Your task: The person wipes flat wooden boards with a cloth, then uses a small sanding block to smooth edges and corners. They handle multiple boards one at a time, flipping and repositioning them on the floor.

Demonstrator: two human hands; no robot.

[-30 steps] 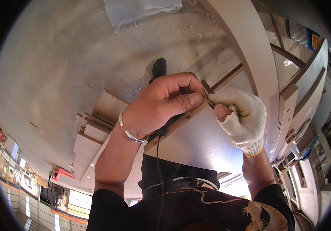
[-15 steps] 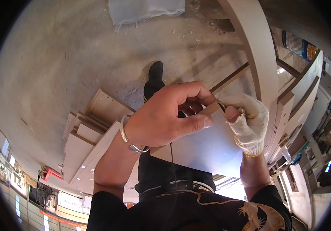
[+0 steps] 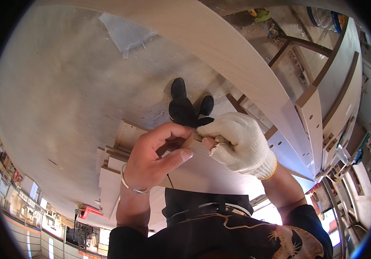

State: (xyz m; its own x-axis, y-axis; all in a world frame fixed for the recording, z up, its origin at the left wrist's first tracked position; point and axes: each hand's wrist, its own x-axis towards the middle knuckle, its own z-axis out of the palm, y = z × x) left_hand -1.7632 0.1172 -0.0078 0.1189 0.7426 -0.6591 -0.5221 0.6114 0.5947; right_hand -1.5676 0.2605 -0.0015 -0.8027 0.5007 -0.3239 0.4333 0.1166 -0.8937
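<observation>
Pale panel was held over a seriously scuffed workshop floor

So the floor point(image 3: 60, 95) was bare and greyish, with scratches and little bits of debris scattered about, and a translucent white sheet point(image 3: 125, 32) lay on it further out. A long pale board point(image 3: 237, 60) swept across from the top toward the lower right (fisheye bend, obviously). More boards point(image 3: 313, 116) with brown edges and a few round holes stood crowded on the right, and a stack of panels point(image 3: 111, 190) sat on the left, near something red point(image 3: 91, 211). Strong light came in low on the right.

The panel point(image 3: 202, 172) was right in front of the person's waist, above the floor. Light face, fine grain, browner edge up at the corner, pretty shiny on the right.

Left hand point(image 3: 151, 155), bare with a silvery bracelet point(image 3: 125, 181), had its grip closed on that corner. Right hand point(image 3: 239, 140), in a white knit glove, was curled up against the same corner; couldn't tell whether that grip was clamped on anything.
</observation>
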